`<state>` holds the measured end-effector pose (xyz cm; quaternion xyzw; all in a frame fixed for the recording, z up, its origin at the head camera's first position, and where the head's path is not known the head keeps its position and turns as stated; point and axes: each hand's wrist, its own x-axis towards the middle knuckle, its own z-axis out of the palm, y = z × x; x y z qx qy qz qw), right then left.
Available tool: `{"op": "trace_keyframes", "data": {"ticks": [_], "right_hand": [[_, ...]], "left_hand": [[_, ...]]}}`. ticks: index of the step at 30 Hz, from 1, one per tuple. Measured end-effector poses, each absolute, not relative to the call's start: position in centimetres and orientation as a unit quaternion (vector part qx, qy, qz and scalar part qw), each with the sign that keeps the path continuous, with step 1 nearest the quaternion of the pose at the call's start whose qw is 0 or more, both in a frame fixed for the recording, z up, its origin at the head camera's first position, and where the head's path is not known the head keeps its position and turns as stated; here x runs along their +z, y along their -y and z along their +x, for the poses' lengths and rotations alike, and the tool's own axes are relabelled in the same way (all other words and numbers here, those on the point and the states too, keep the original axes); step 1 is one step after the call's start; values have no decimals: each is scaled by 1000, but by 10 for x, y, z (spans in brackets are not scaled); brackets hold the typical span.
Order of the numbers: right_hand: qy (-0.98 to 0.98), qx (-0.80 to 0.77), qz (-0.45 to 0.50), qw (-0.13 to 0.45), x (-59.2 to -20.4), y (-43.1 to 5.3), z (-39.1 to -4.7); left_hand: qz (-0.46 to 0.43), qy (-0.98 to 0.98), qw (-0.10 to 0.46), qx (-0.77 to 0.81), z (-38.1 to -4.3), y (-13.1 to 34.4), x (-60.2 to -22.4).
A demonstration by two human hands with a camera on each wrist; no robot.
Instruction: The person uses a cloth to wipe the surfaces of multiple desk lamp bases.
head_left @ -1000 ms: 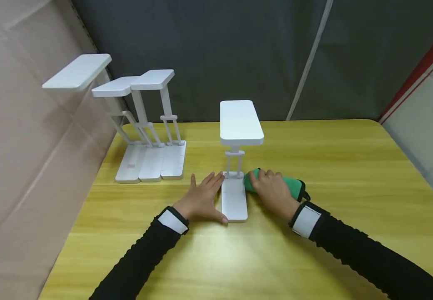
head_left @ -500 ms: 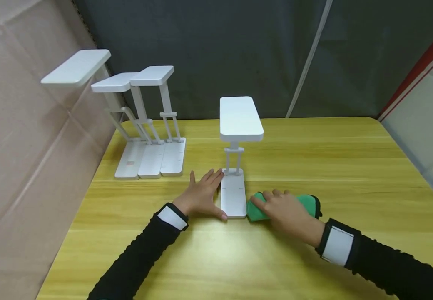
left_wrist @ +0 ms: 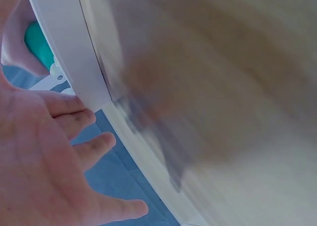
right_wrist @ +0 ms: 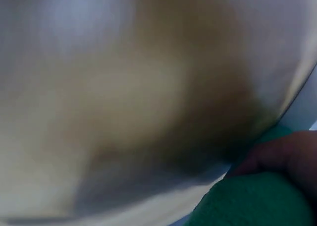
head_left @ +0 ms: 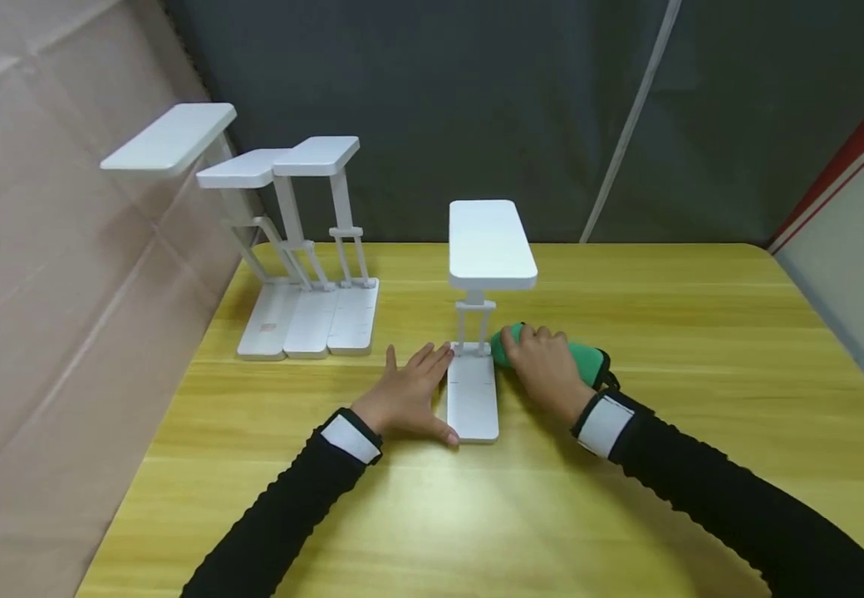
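A white folding stand (head_left: 473, 399) with a flat top plate, probably a phone stand, stands upright on the table at centre. My left hand (head_left: 405, 400) has its fingers spread against the left edge of the base, the thumb at its front corner. In the left wrist view the fingertips (left_wrist: 81, 114) touch the side of the white base (left_wrist: 74, 47). To the right of the base, my right hand (head_left: 547, 370) grips a folded green cloth (head_left: 589, 363) with black edging, pressed against the base's right side. Part of this cloth (right_wrist: 252, 201) shows in the right wrist view, which is mostly blurred.
Several similar white stands (head_left: 312, 320) stand side by side at the back left, their top plates raised. The wood-grain table (head_left: 671, 324) meets a dark curtain (head_left: 417, 108) behind and a pale cloth wall (head_left: 43, 316) on the left.
My right hand slid the green cloth towards me along the base's right side, then away again to the back. My left hand keeps its place on the stand.
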<state>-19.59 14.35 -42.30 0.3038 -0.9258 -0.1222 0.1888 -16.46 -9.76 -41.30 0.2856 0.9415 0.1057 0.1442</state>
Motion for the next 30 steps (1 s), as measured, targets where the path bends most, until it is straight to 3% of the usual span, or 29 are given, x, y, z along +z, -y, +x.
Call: {"op": "trace_keyframes", "data": {"ticks": [13,17,24,30], "right_hand": [[892,-147,380,194,-422,-155,-114],[890,-98,419,151,-415,-163,-93],[870,38,491,3,-392,-141,-69],[877,46,476,41,-406,-110,-77]], "left_hand": [[289,-944,141,75,-166,96,-411],[292,-942,151,69,-165,93,-409],[284,-938,190,60,-170,92,-400],[272,-939,202,59,-168,89,-397]]}}
